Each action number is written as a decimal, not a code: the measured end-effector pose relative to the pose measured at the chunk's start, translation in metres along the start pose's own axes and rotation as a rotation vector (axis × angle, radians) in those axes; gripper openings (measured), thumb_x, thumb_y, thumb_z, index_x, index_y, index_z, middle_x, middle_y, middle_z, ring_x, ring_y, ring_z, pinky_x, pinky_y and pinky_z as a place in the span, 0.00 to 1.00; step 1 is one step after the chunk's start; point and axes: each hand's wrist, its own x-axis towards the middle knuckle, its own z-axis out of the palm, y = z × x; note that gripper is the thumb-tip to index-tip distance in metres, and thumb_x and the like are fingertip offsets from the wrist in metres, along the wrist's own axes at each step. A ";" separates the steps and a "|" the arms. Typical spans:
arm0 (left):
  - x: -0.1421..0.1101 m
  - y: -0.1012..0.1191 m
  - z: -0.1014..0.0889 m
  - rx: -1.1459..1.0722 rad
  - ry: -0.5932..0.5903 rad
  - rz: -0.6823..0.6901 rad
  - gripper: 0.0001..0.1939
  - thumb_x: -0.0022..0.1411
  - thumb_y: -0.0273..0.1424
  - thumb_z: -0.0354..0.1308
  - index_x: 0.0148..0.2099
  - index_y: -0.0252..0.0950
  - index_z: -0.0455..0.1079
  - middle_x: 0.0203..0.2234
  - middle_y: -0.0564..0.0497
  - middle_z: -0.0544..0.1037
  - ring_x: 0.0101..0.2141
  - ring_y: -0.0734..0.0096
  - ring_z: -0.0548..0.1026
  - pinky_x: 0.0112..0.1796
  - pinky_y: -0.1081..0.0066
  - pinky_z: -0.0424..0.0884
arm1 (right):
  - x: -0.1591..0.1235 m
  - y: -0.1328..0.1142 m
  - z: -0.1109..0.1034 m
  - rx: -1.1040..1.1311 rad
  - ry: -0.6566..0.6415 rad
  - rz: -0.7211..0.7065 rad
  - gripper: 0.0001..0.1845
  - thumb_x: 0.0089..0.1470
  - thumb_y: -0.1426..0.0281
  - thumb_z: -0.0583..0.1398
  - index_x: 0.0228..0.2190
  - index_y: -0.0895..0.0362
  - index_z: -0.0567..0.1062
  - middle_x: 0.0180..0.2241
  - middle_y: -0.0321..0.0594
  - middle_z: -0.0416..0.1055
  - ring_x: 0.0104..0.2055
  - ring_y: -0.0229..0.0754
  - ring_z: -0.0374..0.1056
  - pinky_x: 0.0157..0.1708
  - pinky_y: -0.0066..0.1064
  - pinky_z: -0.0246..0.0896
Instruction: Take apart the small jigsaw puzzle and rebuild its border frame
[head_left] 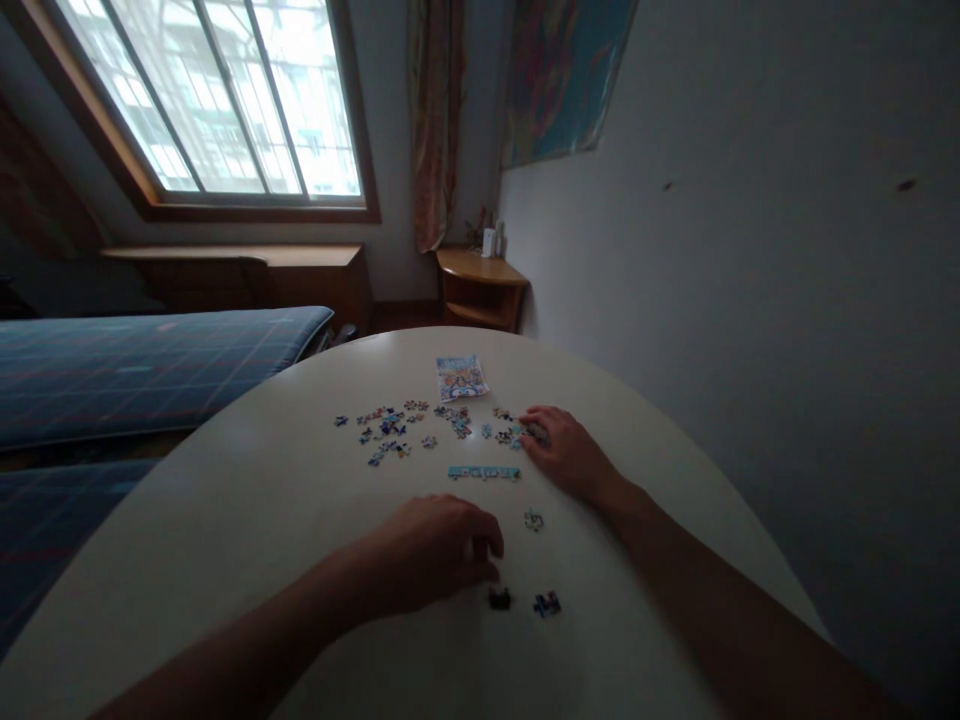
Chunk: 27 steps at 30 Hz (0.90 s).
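Note:
My left hand (442, 550) is over the near part of the table, its thumb and forefinger apart with nothing visible between them. Just off its thumb lies a dark puzzle piece (499, 598). To the right of that sits a blue-and-white puzzle piece (547, 603). My right hand (561, 447) rests farther out, palm down and fingers loosely stretched over a small group of puzzle pieces (507, 437), partly covering them. Between the hands is a joined light-blue puzzle strip (484, 472). A pale single puzzle piece (533, 520) lies below my right wrist.
Loose puzzle pieces (390, 425) are scattered on the left of the round white table (315, 560), with another cluster (457, 420) near the middle. Behind them lies a printed picture sheet (461, 378). A blue plaid mattress (150, 370) adjoins the left, a wall (750, 330) the right.

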 end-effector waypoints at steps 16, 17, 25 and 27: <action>-0.020 -0.111 -0.066 0.340 0.196 -0.547 0.15 0.57 0.39 0.61 0.47 0.42 0.74 0.40 0.50 0.81 0.39 0.59 0.79 0.35 0.69 0.68 | 0.000 0.000 0.003 0.001 0.088 0.030 0.17 0.56 0.68 0.58 0.47 0.59 0.74 0.48 0.51 0.73 0.52 0.52 0.67 0.57 0.46 0.60; -0.019 -0.111 -0.065 0.336 0.189 -0.542 0.15 0.57 0.38 0.61 0.47 0.42 0.74 0.40 0.50 0.81 0.39 0.59 0.79 0.35 0.69 0.68 | 0.000 0.000 0.003 -0.002 0.084 0.027 0.17 0.56 0.68 0.58 0.47 0.59 0.74 0.49 0.51 0.73 0.52 0.52 0.67 0.57 0.46 0.60; -0.019 -0.113 -0.067 0.324 0.166 -0.532 0.09 0.57 0.35 0.58 0.39 0.41 0.77 0.39 0.48 0.81 0.37 0.59 0.78 0.34 0.68 0.68 | 0.000 0.001 0.002 0.003 0.067 0.013 0.16 0.57 0.68 0.58 0.46 0.58 0.75 0.49 0.50 0.73 0.52 0.51 0.67 0.57 0.46 0.60; -0.018 -0.115 -0.066 0.317 0.164 -0.511 0.09 0.57 0.35 0.59 0.38 0.40 0.76 0.38 0.48 0.81 0.36 0.60 0.78 0.34 0.69 0.67 | 0.000 0.001 0.003 0.003 0.068 0.010 0.16 0.57 0.67 0.58 0.46 0.58 0.75 0.49 0.50 0.74 0.52 0.51 0.67 0.57 0.46 0.60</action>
